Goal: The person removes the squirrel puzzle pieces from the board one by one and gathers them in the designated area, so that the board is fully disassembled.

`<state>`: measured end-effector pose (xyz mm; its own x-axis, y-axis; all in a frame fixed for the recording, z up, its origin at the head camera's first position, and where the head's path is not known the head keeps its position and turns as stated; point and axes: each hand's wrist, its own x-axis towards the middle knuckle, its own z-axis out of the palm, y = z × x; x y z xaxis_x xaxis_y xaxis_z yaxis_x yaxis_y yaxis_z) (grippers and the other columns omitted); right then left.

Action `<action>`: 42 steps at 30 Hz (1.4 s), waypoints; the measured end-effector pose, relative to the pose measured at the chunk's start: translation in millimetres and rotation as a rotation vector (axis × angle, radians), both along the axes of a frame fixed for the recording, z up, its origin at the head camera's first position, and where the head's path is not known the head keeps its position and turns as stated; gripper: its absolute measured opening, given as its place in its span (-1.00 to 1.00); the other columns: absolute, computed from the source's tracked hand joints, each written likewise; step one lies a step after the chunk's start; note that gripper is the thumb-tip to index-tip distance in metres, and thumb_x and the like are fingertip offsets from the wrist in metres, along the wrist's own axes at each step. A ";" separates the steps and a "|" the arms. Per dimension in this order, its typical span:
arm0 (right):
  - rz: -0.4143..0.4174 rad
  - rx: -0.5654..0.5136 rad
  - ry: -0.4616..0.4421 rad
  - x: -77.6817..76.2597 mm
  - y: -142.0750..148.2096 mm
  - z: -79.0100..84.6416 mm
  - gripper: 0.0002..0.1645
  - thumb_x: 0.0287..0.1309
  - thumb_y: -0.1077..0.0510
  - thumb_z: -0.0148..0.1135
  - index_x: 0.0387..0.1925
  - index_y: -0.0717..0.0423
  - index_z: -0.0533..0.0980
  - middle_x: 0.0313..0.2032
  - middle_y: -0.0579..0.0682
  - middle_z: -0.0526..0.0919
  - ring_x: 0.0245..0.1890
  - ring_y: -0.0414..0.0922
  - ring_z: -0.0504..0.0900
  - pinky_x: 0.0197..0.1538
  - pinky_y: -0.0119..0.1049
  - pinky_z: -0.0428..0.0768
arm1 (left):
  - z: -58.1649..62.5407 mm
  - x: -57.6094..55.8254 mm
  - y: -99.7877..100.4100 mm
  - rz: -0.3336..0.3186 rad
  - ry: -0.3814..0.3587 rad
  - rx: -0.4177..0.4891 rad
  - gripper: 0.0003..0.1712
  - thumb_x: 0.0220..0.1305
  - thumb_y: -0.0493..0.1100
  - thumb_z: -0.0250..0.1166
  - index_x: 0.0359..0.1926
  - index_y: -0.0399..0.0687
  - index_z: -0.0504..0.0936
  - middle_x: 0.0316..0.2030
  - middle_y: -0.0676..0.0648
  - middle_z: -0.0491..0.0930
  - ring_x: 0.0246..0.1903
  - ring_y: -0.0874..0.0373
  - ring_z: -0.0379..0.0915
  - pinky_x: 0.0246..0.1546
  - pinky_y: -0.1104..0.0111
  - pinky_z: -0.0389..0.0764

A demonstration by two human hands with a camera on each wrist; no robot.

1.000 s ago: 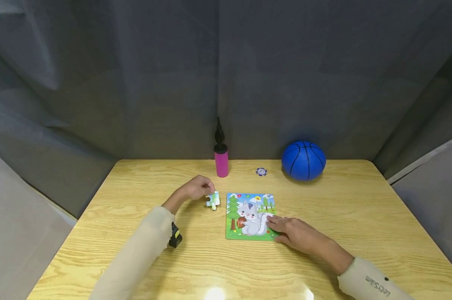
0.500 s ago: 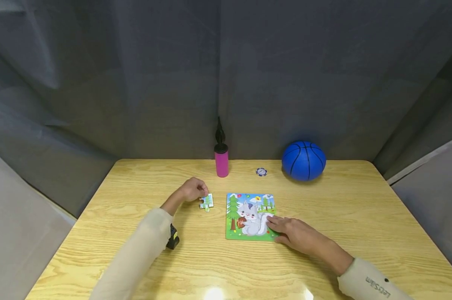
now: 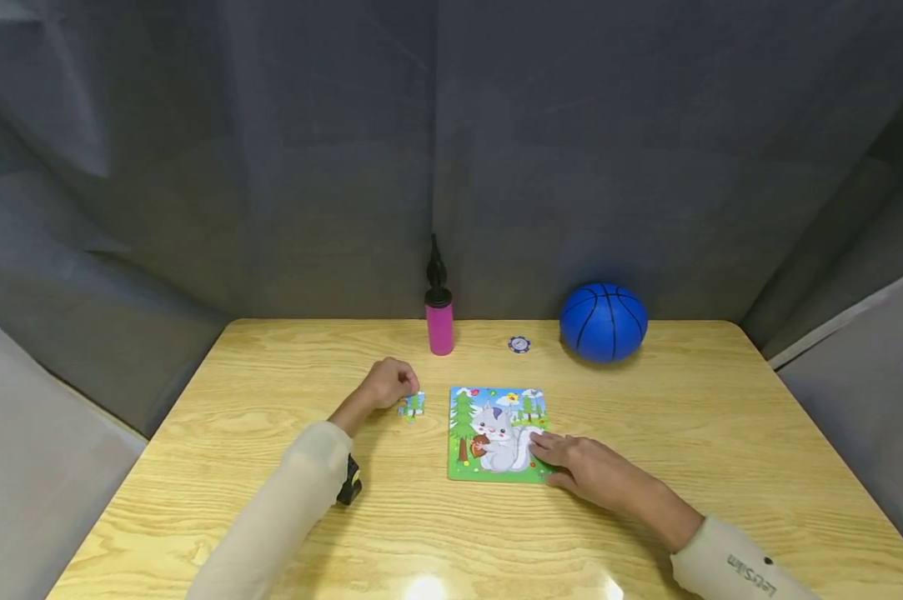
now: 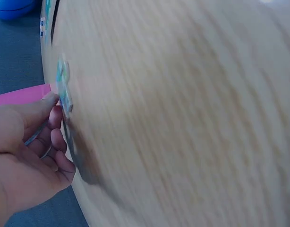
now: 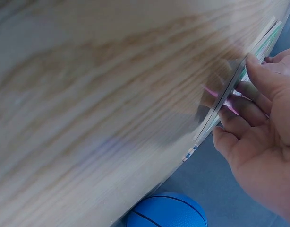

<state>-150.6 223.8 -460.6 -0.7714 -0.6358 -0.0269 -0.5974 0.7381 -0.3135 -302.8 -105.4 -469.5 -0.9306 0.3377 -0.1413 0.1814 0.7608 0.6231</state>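
Left hand (image 3: 391, 382): thumb and finger pinching jigsaw piece (image 3: 412, 406), on or just above desk (image 3: 571, 550), between desk's left edge and squirrel board (image 3: 492, 433). Right hand (image 3: 582, 467): extended fingers resting on squirrel board's right side. Apparent step: positioning piece, board steadied. Next move: probably needs fine fingertip control.

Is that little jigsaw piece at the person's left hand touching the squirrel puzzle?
Apart: the head view shows a strip of bare wooden tabletop between the jigsaw piece and the left edge of the squirrel puzzle.

arms (image 3: 278, 504) extended | left fingers (image 4: 58, 140) curled, pinching | right fingers (image 5: 249, 111) loosely extended
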 end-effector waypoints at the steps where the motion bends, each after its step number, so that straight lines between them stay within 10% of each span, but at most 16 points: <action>1: 0.001 0.000 0.000 0.1 -0.2 0.1 -0.42 0.18 0.11 0.23 0.21 0.25 0.42 0.25 0.20 0.42 0.25 0.14 0.42 0.18 0.06 0.44 | 0.6 0.0 0.4 0.000 0.004 0.007 -0.86 0.24 -0.32 0.21 -0.41 -0.13 0.67 -0.41 -0.01 0.64 -0.34 0.15 0.46 -0.15 0.26 0.52; 20: 0.000 -0.004 -0.004 1.1 0.6 0.8 -0.42 0.18 0.11 0.23 0.21 0.25 0.41 0.26 0.20 0.42 0.25 0.14 0.41 0.19 0.06 0.43 | 14.6 6.8 59.4 -0.072 0.007 0.165 -0.92 0.21 -0.24 0.30 -0.29 -0.16 0.65 -0.35 -0.05 0.57 -0.39 0.18 0.40 -0.43 0.46 0.42; 42: -0.007 -0.004 -0.022 0.8 -3.1 1.8 -0.43 0.19 0.10 0.22 0.21 0.23 0.42 0.26 0.18 0.42 0.25 0.13 0.41 0.19 0.08 0.42 | 7.8 33.1 119.6 -0.179 -0.098 0.145 -0.80 0.15 -0.25 0.36 -0.17 -0.12 0.68 -0.14 -0.06 0.59 -0.09 0.09 0.47 -0.02 0.26 0.49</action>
<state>-149.8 220.7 -458.8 -0.7749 -0.6307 -0.0418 -0.5853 0.7409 -0.3295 -269.8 14.2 -461.7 -0.8384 0.5192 -0.1661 0.2386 0.6235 0.7445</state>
